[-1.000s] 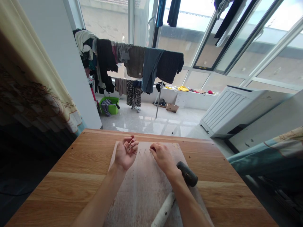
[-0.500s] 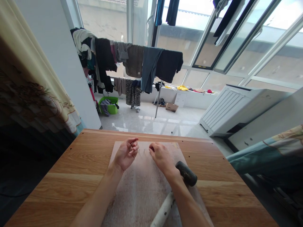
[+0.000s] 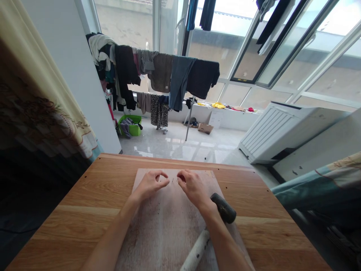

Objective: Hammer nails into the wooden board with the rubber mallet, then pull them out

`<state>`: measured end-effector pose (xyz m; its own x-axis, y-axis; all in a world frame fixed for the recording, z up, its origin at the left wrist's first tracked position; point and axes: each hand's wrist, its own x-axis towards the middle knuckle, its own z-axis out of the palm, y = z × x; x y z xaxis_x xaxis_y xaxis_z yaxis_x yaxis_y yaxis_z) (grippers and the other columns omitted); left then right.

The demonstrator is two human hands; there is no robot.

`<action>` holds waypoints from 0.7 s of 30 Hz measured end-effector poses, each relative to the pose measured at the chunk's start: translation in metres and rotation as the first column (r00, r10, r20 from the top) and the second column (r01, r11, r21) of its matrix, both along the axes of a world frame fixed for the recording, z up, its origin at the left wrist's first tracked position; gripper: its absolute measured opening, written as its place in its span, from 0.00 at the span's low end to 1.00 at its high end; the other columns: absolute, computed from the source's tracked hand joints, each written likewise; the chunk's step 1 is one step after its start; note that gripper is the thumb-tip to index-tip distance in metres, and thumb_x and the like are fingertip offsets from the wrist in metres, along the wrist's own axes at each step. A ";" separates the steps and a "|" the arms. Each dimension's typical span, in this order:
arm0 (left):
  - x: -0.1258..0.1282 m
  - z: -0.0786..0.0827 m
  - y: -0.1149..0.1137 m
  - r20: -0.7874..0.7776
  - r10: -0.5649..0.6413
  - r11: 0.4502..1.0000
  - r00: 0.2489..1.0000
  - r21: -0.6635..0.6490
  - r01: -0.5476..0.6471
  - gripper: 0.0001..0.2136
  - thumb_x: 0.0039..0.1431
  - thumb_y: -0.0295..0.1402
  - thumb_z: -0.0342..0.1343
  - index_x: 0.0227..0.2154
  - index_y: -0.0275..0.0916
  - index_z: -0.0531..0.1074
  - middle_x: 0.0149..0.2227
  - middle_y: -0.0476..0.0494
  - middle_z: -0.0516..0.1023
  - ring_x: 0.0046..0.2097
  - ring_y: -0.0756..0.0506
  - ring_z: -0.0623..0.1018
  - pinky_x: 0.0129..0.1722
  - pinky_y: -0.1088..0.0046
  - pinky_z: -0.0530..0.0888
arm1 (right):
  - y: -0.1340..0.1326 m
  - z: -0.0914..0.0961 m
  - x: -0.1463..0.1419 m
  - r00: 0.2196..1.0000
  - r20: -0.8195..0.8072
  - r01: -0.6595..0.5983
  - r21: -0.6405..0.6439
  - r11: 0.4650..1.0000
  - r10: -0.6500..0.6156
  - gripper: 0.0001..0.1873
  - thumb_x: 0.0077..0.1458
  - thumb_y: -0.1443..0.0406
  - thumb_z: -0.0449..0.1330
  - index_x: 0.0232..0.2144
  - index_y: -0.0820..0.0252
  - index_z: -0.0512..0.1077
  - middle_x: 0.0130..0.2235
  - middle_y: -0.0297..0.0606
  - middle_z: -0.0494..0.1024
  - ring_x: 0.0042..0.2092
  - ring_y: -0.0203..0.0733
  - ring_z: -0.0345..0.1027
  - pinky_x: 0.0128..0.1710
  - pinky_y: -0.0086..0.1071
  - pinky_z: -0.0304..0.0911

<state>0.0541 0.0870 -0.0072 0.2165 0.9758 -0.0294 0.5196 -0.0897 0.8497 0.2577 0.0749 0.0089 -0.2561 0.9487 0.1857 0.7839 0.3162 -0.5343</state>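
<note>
One left hand (image 3: pixel 152 183) and one right hand (image 3: pixel 192 185), both over the far part of one pale board (image 3: pixel 166 229), flat on one wooden table (image 3: pixel 81 218). One thin nail (image 3: pixel 173 180) plainly visible, upright on the board, between the hands; near the right fingertips, another thin shape, too small to tell. Left hand turned palm down, thumb and forefinger curved, tips slightly apart; cannot tell if gripping anything. Right hand bent downward, thumb and forefinger close together; likewise cannot tell if closed on anything. One hammer (image 3: pixel 223 208), black-headed, white-handled, lying at the right, handle partly under the right forearm (image 3: pixel 222 237). Farther left, on the floor, one green basin (image 3: pixel 137 130).

Half a second earlier: left palm upward, nail showing across its fingers, now out of sight; two upright nails visible then, one clear now. Right hand and hammer almost unchanged.
</note>
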 end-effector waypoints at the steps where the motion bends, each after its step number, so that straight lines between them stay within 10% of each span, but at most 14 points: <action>1: 0.001 0.000 -0.001 -0.012 -0.001 1.000 1.000 0.010 0.001 0.16 0.50 0.45 0.60 0.34 0.38 0.81 0.20 0.58 0.53 0.25 0.50 0.59 0.28 0.73 0.54 | -0.001 0.000 -0.001 1.000 -0.005 -0.006 -0.001 1.000 0.006 0.07 0.62 0.72 0.60 0.34 0.60 0.77 0.35 0.38 0.80 0.35 0.41 0.72 0.38 0.31 0.62; 14: 0.010 -0.001 -0.003 0.270 0.092 0.993 0.959 0.053 -0.110 0.10 0.52 0.39 0.64 0.23 0.39 0.75 0.17 0.58 0.55 0.23 0.53 0.56 0.26 0.75 0.53 | 0.001 -0.004 -0.003 0.996 -0.085 -0.011 0.018 1.000 0.012 0.07 0.61 0.72 0.60 0.34 0.60 0.77 0.34 0.39 0.80 0.35 0.42 0.73 0.39 0.33 0.65; 17: 0.017 0.007 -0.003 0.731 0.304 0.946 0.610 -0.310 -0.100 0.10 0.51 0.31 0.64 0.20 0.38 0.69 0.17 0.59 0.55 0.20 0.55 0.52 0.21 0.77 0.49 | 0.000 0.000 -0.001 0.992 -0.124 -0.011 0.038 0.999 0.016 0.07 0.61 0.73 0.60 0.34 0.60 0.77 0.34 0.38 0.80 0.35 0.42 0.73 0.39 0.33 0.66; 19: 0.019 0.011 -0.002 0.833 0.450 0.869 0.322 -0.492 0.058 0.11 0.53 0.28 0.59 0.19 0.38 0.64 0.18 0.59 0.55 0.18 0.56 0.51 0.18 0.79 0.48 | -0.001 0.006 0.000 0.987 -0.163 -0.008 0.061 0.998 0.018 0.06 0.61 0.72 0.61 0.35 0.60 0.77 0.34 0.38 0.80 0.35 0.41 0.74 0.39 0.32 0.67; 21: 0.020 0.014 0.000 0.830 0.515 0.826 0.213 -0.548 0.136 0.11 0.56 0.26 0.54 0.20 0.38 0.63 0.19 0.57 0.57 0.18 0.56 0.55 0.16 0.81 0.52 | -0.003 0.013 0.001 0.978 -0.207 0.004 0.092 0.996 0.015 0.05 0.61 0.71 0.61 0.35 0.59 0.77 0.35 0.37 0.81 0.35 0.40 0.74 0.39 0.31 0.68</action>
<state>0.0739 0.0867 0.0066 0.2076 0.9105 -0.3576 -0.7239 0.3889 0.5699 0.2588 0.0721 0.0223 -0.2081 0.9240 0.3209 0.6572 0.3750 -0.6537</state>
